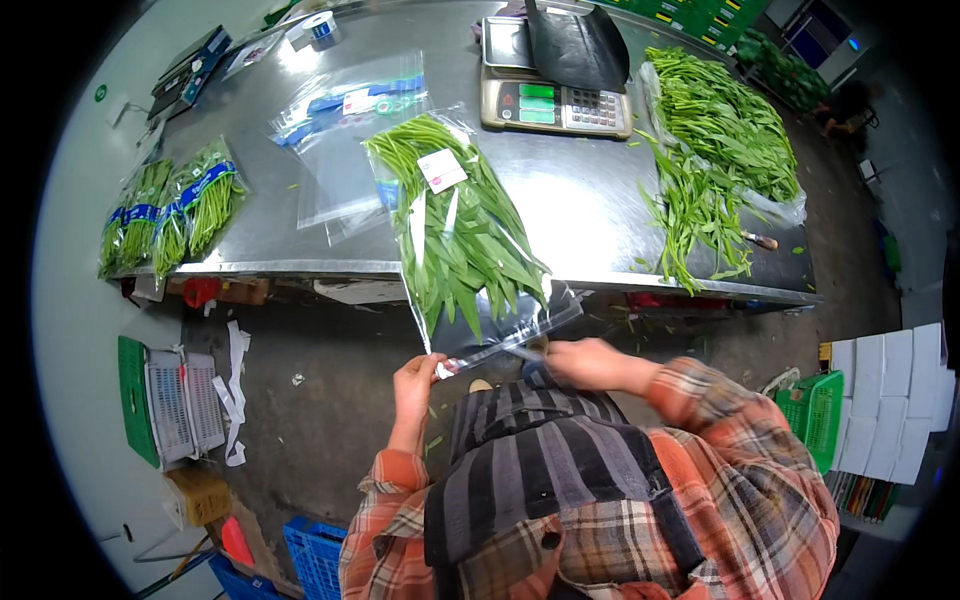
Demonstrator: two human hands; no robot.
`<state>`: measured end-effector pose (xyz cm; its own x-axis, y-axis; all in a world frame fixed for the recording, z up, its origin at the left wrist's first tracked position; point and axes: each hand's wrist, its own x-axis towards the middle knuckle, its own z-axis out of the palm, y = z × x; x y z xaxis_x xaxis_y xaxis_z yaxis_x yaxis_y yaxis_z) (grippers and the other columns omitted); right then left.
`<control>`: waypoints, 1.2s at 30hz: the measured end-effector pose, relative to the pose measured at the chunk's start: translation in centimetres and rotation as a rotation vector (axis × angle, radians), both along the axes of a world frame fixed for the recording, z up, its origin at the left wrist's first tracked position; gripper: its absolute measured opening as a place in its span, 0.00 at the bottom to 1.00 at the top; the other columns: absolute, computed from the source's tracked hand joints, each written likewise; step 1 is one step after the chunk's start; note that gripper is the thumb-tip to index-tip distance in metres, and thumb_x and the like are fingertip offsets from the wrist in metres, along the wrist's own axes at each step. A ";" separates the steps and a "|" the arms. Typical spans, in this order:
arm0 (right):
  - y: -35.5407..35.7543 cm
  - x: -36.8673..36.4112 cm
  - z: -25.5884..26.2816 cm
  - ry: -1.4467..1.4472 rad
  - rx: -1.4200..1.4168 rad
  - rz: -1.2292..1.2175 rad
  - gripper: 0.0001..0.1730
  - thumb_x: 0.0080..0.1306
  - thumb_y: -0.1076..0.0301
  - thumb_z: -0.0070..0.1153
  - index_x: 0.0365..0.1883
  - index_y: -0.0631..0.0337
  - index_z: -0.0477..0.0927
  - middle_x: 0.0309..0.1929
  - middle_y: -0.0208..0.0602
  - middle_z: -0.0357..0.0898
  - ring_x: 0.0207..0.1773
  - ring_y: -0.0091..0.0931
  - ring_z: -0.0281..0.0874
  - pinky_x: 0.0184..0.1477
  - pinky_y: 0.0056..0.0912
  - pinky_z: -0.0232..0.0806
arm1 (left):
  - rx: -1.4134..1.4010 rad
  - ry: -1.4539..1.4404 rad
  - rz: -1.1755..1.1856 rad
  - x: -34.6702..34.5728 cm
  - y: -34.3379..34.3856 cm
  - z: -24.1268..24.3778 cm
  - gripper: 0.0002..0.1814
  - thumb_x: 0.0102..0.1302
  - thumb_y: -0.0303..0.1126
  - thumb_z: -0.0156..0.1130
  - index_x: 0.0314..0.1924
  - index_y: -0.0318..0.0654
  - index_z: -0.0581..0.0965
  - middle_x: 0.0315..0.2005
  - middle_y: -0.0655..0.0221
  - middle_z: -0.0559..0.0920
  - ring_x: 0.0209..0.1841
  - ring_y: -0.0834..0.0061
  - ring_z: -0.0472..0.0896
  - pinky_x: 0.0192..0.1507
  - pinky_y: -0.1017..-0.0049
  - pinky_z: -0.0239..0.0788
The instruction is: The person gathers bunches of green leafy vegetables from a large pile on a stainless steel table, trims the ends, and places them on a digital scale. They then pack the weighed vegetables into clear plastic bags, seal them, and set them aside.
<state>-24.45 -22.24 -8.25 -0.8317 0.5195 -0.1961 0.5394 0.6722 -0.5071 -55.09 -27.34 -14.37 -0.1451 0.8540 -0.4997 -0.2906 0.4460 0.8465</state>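
A clear plastic bag [480, 334] filled with leafy green stems [472, 240] lies partly on the steel table, its stem ends away from me. A white label [442, 170] sits on its upper part. The bag's near end hangs past the table edge. Between thumb and fingers, my left hand [416, 384] pinches the left corner of that end. To the right, my right hand [589, 365] is slightly blurred, with its fingers closed. A thin pale strip [525, 355] runs from the bag's near edge to those fingers; its end is hidden in them.
Flat printed bags [352, 112] lie behind the filled one on the steel table [585, 202]. A digital scale [555, 109] bears a black curved sheet [581, 49]. Loose greens [720, 135] and a knife handle [761, 241] are right; packed bags [176, 206] left. Crates [169, 401] stand on the floor.
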 end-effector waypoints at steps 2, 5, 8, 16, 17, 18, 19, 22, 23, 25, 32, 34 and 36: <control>-3.5 11.9 -3.1 -0.279 0.028 -0.242 0.05 0.54 0.72 0.51 0.30 0.61 0.71 0.35 0.42 0.69 0.33 0.41 0.75 0.33 0.45 0.70 | 0.003 0.056 -0.106 -1.5 -0.5 -1.0 0.14 0.65 0.31 0.55 0.40 0.22 0.75 0.34 0.53 0.82 0.36 0.66 0.83 0.41 0.72 0.76; -9.2 24.8 -5.8 -0.989 -0.212 -0.493 0.13 0.58 0.69 0.49 0.42 0.58 0.76 0.42 0.46 0.77 0.46 0.41 0.77 0.45 0.39 0.71 | -0.121 -0.146 -0.277 -4.2 0.0 0.5 0.15 0.64 0.32 0.56 0.43 0.23 0.75 0.35 0.54 0.82 0.37 0.66 0.83 0.44 0.72 0.75; -9.9 25.7 -4.3 -0.955 -0.270 -0.693 0.17 0.57 0.70 0.49 0.46 0.60 0.74 0.43 0.48 0.77 0.49 0.42 0.75 0.49 0.41 0.69 | -0.041 0.306 -0.189 -6.6 0.4 -1.0 0.17 0.60 0.29 0.61 0.48 0.31 0.74 0.38 0.58 0.81 0.40 0.66 0.81 0.44 0.70 0.74; 7.1 3.1 0.6 0.194 0.551 -0.024 0.22 0.55 0.71 0.56 0.50 0.54 0.73 0.56 0.36 0.69 0.57 0.36 0.67 0.57 0.41 0.59 | 0.987 1.505 -0.580 -3.0 2.9 3.0 0.19 0.51 0.26 0.64 0.46 0.42 0.76 0.55 0.62 0.73 0.59 0.62 0.68 0.60 0.56 0.57; 8.4 2.8 0.3 0.247 0.523 0.059 0.19 0.57 0.69 0.55 0.48 0.54 0.74 0.53 0.35 0.72 0.56 0.34 0.69 0.56 0.40 0.61 | 0.995 1.451 -0.590 -2.8 3.2 3.0 0.16 0.52 0.26 0.64 0.43 0.41 0.77 0.52 0.63 0.75 0.58 0.63 0.70 0.60 0.57 0.57; 9.2 2.5 0.0 0.298 0.492 0.148 0.15 0.58 0.68 0.54 0.46 0.53 0.76 0.51 0.34 0.74 0.55 0.33 0.70 0.55 0.38 0.62 | 0.999 1.397 -0.595 -2.7 3.5 3.0 0.14 0.52 0.26 0.63 0.41 0.41 0.77 0.49 0.64 0.77 0.57 0.64 0.71 0.60 0.57 0.57; 9.5 2.6 -0.4 0.323 0.332 0.030 0.12 0.60 0.67 0.54 0.42 0.56 0.76 0.47 0.34 0.76 0.52 0.33 0.73 0.52 0.37 0.64 | 1.001 1.343 -0.600 -2.4 3.8 3.1 0.11 0.53 0.26 0.63 0.38 0.40 0.78 0.46 0.65 0.79 0.56 0.65 0.72 0.59 0.57 0.57; 9.8 2.5 -0.5 0.400 0.009 -0.373 0.10 0.66 0.66 0.50 0.32 0.65 0.76 0.25 0.40 0.79 0.30 0.34 0.79 0.34 0.32 0.70 | 0.677 1.090 -0.178 -1.5 3.8 2.3 0.03 0.62 0.27 0.56 0.31 0.36 0.76 0.29 0.66 0.81 0.43 0.65 0.76 0.58 0.61 0.59; 10.1 1.9 -0.3 0.449 -0.094 -0.490 0.11 0.66 0.66 0.49 0.30 0.66 0.75 0.23 0.41 0.78 0.28 0.34 0.78 0.32 0.32 0.69 | 0.552 1.004 -0.050 -1.3 3.7 1.5 0.05 0.63 0.27 0.55 0.30 0.35 0.75 0.27 0.66 0.81 0.41 0.64 0.76 0.57 0.63 0.60; 10.7 -0.3 0.8 0.546 -0.306 -0.722 0.14 0.67 0.66 0.47 0.27 0.68 0.75 0.20 0.43 0.76 0.22 0.34 0.77 0.28 0.32 0.69 | 0.275 0.720 0.169 0.3 4.0 0.5 0.09 0.65 0.29 0.52 0.28 0.32 0.74 0.22 0.63 0.78 0.36 0.63 0.74 0.52 0.68 0.63; 14.2 -1.7 -0.9 0.294 -0.476 -0.899 0.32 0.61 0.44 0.50 0.42 0.71 0.75 0.22 0.48 0.77 0.28 0.37 0.78 0.37 0.35 0.70 | 0.433 1.200 0.408 1.2 7.1 5.1 0.18 0.61 0.27 0.50 0.52 0.31 0.70 0.52 0.54 0.72 0.52 0.60 0.71 0.55 0.67 0.60; 15.3 -0.9 -3.8 0.243 -0.451 -0.650 0.40 0.58 0.34 0.47 0.42 0.70 0.76 0.31 0.51 0.79 0.36 0.39 0.78 0.43 0.37 0.68 | 0.690 1.376 0.216 5.0 9.2 10.2 0.20 0.62 0.28 0.50 0.55 0.31 0.69 0.58 0.51 0.68 0.59 0.55 0.67 0.61 0.64 0.54; 15.9 -0.8 -6.7 0.320 -0.517 -0.584 0.32 0.57 0.40 0.52 0.39 0.65 0.80 0.33 0.46 0.80 0.38 0.35 0.77 0.44 0.35 0.67 | 0.633 1.499 -0.327 5.4 10.9 6.9 0.21 0.63 0.31 0.52 0.56 0.32 0.69 0.61 0.50 0.65 0.61 0.53 0.63 0.64 0.57 0.49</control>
<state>-25.29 -6.30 -14.94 -0.5135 0.7929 -0.3280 0.5062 -0.0287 -0.8620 -49.68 -16.43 -7.52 0.0695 0.9433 0.3247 0.9268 -0.1815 0.3289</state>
